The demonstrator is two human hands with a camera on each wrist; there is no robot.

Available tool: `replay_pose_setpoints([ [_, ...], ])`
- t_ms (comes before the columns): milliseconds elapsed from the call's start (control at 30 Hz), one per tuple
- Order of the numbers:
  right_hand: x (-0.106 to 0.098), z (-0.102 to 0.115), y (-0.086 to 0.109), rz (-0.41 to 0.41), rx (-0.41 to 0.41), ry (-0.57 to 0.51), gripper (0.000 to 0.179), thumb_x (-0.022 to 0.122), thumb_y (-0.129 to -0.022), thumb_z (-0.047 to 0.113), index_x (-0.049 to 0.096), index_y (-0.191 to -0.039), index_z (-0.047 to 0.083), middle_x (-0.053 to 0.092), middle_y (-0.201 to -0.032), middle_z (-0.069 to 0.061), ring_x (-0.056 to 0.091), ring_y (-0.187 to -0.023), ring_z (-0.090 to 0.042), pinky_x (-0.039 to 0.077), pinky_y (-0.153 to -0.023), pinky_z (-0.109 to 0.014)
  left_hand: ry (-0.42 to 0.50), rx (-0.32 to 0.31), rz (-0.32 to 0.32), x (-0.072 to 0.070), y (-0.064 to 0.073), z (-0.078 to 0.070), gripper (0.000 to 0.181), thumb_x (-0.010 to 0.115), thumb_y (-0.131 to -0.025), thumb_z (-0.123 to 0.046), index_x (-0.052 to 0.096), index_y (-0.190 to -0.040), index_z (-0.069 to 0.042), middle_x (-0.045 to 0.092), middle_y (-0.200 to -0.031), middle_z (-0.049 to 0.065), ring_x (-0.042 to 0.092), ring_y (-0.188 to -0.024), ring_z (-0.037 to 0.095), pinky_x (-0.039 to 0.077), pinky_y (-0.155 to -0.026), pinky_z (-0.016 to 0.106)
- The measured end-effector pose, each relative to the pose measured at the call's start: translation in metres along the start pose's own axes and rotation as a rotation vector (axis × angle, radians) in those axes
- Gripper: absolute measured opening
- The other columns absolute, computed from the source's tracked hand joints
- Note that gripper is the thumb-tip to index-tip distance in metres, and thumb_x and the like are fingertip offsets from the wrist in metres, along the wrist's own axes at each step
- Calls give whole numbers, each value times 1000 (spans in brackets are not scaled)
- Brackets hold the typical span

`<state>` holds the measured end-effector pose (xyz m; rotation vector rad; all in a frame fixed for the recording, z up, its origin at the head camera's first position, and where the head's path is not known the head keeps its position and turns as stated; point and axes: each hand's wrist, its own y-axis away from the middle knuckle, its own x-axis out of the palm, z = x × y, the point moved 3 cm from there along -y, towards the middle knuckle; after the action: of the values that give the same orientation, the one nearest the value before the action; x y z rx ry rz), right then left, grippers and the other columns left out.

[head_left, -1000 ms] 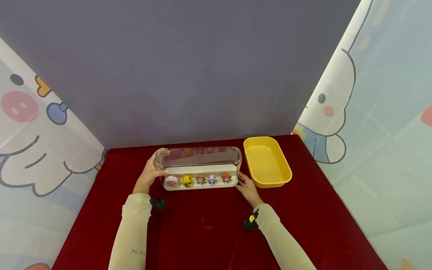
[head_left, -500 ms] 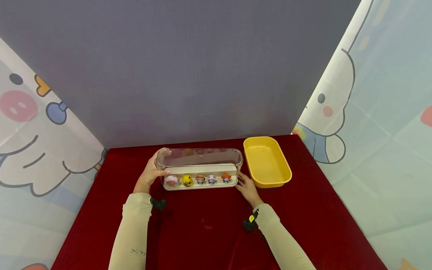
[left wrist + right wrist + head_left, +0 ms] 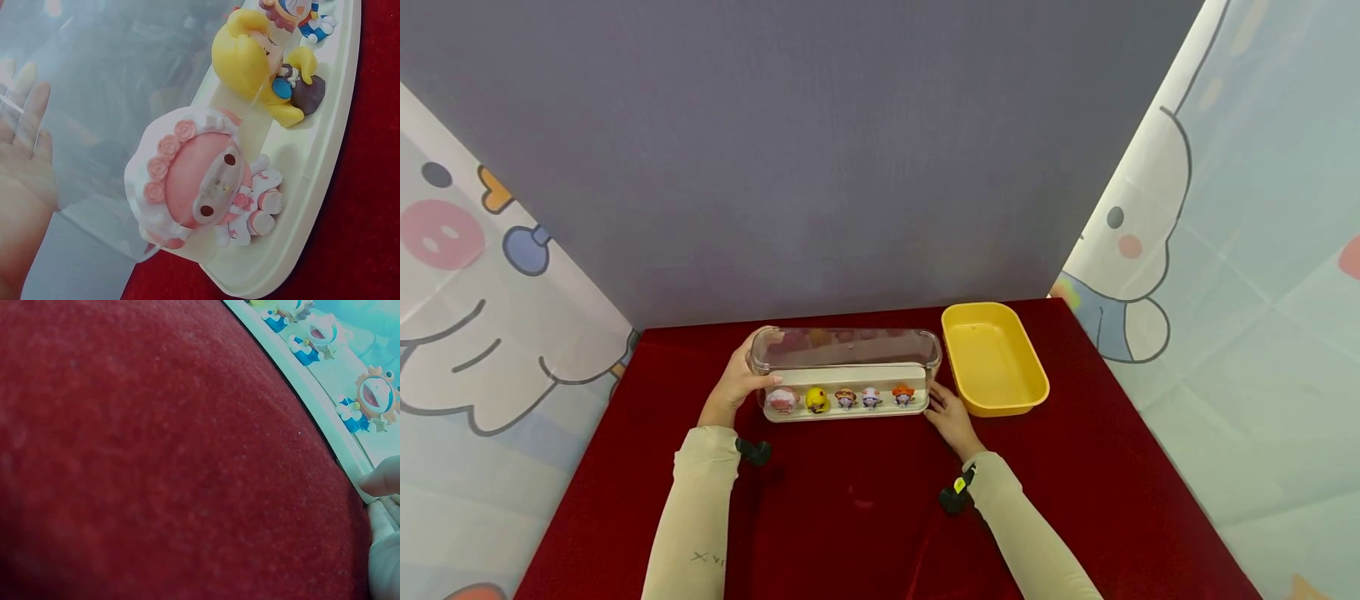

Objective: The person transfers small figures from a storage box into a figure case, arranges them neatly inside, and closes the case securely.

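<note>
My left hand [image 3: 733, 382] grips the left end of a clear, long display cover [image 3: 850, 350], thumb in front and fingers behind seen through the plastic. The cover stands tilted over a cream base [image 3: 842, 417], its front edge raised. Along the base sit several small figurines: a pink-and-white one [image 3: 197, 178] at the left end, a yellow one [image 3: 250, 65] beside it, and an orange-rimmed one [image 3: 375, 397] at the right end. My right hand [image 3: 951, 421] pinches the base's right front corner, thumb on top of the rim.
A yellow tray [image 3: 1003, 409] lies just right of the base, close to my right hand. Dark red cloth [image 3: 842, 517] covers the table. A grey panel [image 3: 850, 167] rises behind, and cartoon-printed curtains [image 3: 1255, 350] hang at both sides.
The clear cover has shifted slightly to the right over the base, with my left hand moving along. My right hand, the base and the figurines have stayed put.
</note>
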<state>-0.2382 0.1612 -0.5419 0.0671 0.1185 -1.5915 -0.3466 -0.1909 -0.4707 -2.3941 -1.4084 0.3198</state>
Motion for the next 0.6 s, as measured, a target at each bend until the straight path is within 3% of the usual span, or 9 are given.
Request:
replay_pose_setpoints([
  [233,0,-1,0,-7,6,23,56,48,-83,-21,30,-136,-20,31,-140,-38,33,-129,-50,31,-109,-55,13,-5,0,5,4,-10,80,63,-60,29,33,-133,14,53,-125,7,47,-116,16,45,-97,17],
  [600,0,-1,1,-2,-15,10,57,47,-82,-22,30,-136,-20,31,-141,-38,33,-129,-50,31,-109,-55,52,-4,-5,5,6,-6,81,61,-60,31,35,-134,10,55,-124,-2,51,-112,8,48,-93,15],
])
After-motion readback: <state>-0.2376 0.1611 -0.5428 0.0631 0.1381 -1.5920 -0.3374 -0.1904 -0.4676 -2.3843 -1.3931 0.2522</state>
